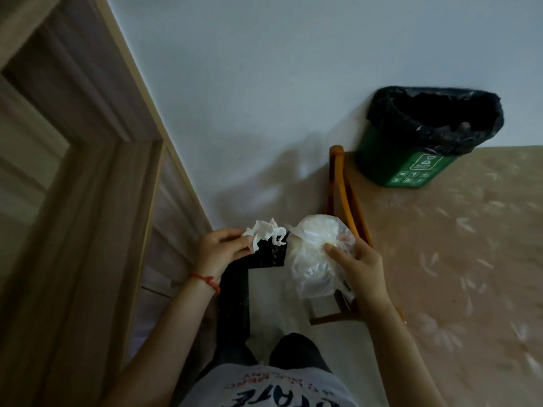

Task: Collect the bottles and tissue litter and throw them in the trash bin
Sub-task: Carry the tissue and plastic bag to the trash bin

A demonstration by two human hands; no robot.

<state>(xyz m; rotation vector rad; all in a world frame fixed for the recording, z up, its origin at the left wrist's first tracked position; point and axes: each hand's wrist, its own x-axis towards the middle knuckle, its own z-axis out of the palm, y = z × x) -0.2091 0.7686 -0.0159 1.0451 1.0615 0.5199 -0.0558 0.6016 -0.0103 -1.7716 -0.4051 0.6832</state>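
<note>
My left hand [223, 249] pinches a crumpled white tissue [264, 232] at chest height. My right hand [360, 267] grips a bunched clear plastic bag [316, 254], whose contents are too blurred to make out. Both hands are close together, just left of the table's corner. The green trash bin [411, 163] with a black liner stands on the table at the far right against the wall, its mouth open. No bottle can be told apart in this view.
A table with a beige flowered cloth [470, 274] fills the right side. A wooden chair frame [342, 195] stands between me and the table edge. A wooden door and frame [88, 171] take up the left. The white wall is straight ahead.
</note>
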